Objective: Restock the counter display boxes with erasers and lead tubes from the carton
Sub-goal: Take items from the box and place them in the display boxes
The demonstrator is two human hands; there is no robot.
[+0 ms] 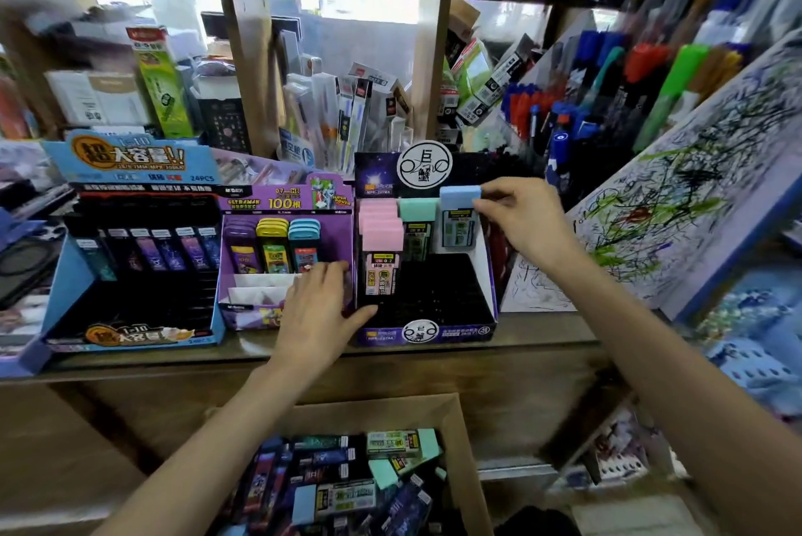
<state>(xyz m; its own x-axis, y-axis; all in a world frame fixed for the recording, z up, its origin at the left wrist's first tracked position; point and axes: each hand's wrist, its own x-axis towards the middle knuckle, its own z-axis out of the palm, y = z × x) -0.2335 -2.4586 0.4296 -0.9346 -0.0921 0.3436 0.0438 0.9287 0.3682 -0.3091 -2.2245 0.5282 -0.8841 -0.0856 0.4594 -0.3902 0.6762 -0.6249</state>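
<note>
My right hand (523,216) pinches a blue-topped eraser (459,214) standing in the back right slot of the dark display box (486,275). A green eraser (417,223) and several pink erasers (381,240) stand beside it in the same box. My left hand (319,310) rests with straight fingers on the box's front left corner, holding nothing. Below the counter the brown carton (460,440) holds loose erasers (334,496) and dark lead tubes (321,457).
A purple display box (286,197) with coloured lead cases and a blue display box (130,257) of dark lead tubes stand to the left on the wooden counter (542,336). A scribbled test pad (677,205) leans at the right. Pen racks fill the shelves behind.
</note>
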